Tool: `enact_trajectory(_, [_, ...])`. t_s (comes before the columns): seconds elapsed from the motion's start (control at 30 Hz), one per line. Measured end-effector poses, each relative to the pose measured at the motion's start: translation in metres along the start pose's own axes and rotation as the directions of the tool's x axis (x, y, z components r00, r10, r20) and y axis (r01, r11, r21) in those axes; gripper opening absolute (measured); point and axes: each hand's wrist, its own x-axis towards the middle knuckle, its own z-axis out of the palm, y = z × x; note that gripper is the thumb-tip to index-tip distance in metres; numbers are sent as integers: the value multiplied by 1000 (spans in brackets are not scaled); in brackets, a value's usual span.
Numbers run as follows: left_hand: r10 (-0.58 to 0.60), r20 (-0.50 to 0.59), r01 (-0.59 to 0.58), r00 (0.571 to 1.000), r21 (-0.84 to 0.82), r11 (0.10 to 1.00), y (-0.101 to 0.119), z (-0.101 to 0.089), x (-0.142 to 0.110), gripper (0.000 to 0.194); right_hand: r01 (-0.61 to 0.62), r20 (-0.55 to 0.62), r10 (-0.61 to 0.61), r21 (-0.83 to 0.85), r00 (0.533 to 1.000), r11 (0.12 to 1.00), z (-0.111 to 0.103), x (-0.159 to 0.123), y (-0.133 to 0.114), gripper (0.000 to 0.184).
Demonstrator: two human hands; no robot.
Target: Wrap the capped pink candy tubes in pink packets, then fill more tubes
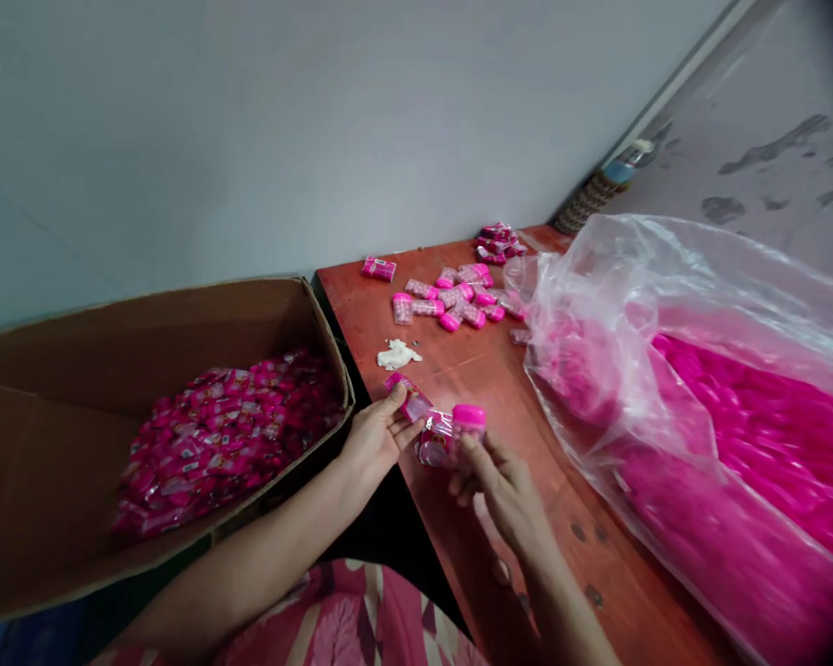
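Note:
My left hand [380,433] pinches a flat pink printed plastic sleeve [409,398] above the table's near left edge. Close beside it, my right hand [494,476] grips a small clear container with a pink cap [469,418], cap upward. Its lower part is hidden by my fingers. Between the hands, more pink and clear printed sleeves [435,438] lie on the red table [528,546]. Farther back is a loose group of pink-capped containers [454,296] filled with small pale pieces.
A cardboard box [34,444] at left holds a heap of pink wrapped packs [229,416]. A large clear plastic bag [603,370] of pink parts [770,425] covers the table's right side. A crumpled white scrap [398,355] and pink sleeves [498,242] lie farther back. A wall stands behind.

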Motion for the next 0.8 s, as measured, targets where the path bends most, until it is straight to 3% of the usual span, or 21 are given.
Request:
enact_trajectory(0.07, [-13, 12, 13, 1000, -18, 1000, -3, 4, -1, 6, -17, 11, 16, 125, 1000, 992, 18, -13, 1, 32])
enact_trajectory(0.2, [-8, 74, 9, 997, -7, 1000, -8, 7, -5, 7, -1, -29, 7, 193, 1000, 981, 36, -14, 8, 30])
enact_trajectory(0.53, [47, 333, -137, 942, 252, 958, -4, 7, -13, 24, -5, 55, -13, 308, 998, 951, 30, -6, 26, 25])
enact_trajectory(0.67, [45, 424, -198, 905, 324, 925, -4, 7, -15, 26, 60, 14, -64, 209, 998, 976, 30, -6, 26, 22])
enact_trajectory(0.8, [-2, 422, -188, 907, 409, 893, -9, 6, -14, 26, 109, -36, -106, 99, 994, 989, 31, -7, 22, 22])
